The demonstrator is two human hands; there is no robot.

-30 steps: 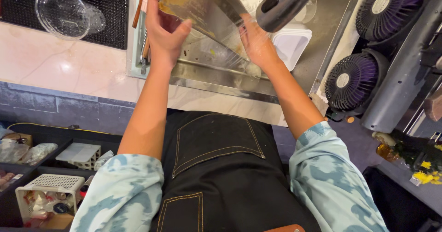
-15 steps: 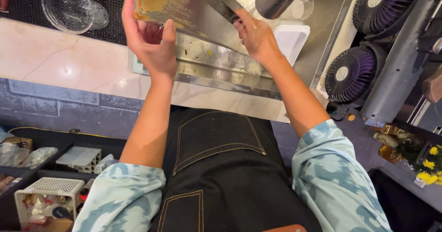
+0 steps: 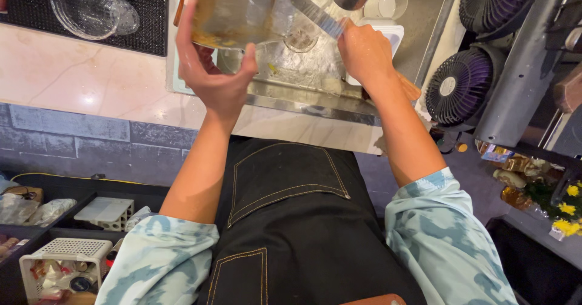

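Steel-looking, wet metal tray (image 3: pixel 233 11), tilted over the sink (image 3: pixel 315 93): stiff, likely slippery. Left hand (image 3: pixel 212 75) clamps its lower edge; right hand (image 3: pixel 364 50) is closed around a scraper (image 3: pixel 318 17), probably.

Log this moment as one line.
left hand: holds cutting board | right hand: grips knife | both over sink

A pale marble counter (image 3: pixel 73 81) runs across the upper left of the frame. On it, at the top left, lies a black mat (image 3: pixel 151 14) carrying an upturned clear glass bowl (image 3: pixel 85 5). A steel sink (image 3: pixel 303 75) sits at top centre.
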